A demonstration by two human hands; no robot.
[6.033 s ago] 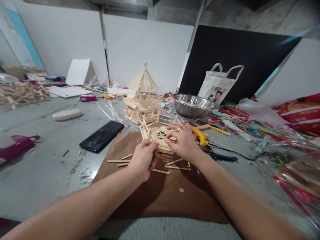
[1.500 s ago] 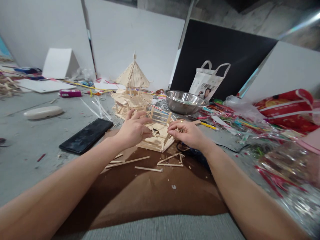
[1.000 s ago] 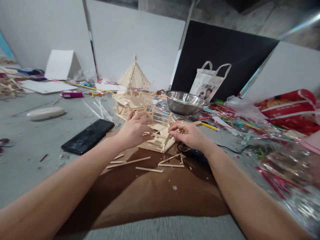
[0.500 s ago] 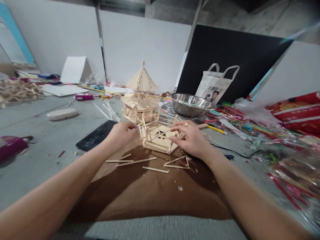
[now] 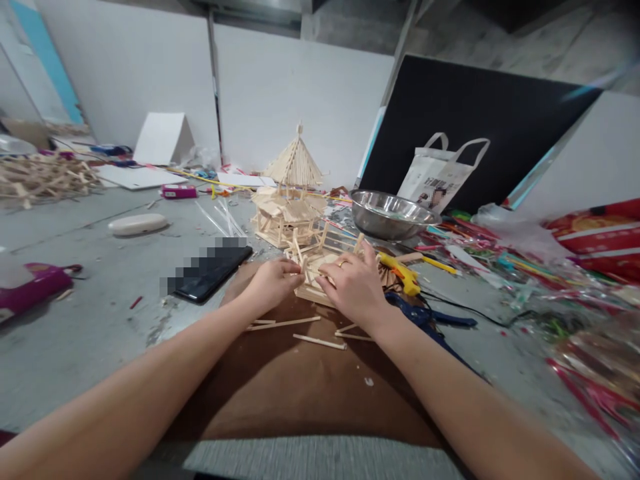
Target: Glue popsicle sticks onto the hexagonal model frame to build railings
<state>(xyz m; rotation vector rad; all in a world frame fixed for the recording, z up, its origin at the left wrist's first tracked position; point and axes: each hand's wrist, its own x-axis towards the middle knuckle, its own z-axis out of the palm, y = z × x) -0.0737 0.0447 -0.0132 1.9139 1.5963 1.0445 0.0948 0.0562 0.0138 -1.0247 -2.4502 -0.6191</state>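
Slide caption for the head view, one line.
Left hand and right hand at a stick frame, stick pagoda behind.

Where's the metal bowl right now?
In the head view, the metal bowl sits right of centre, beyond the right hand, right of the roofed stick pavilion and in front of the white tote bag.
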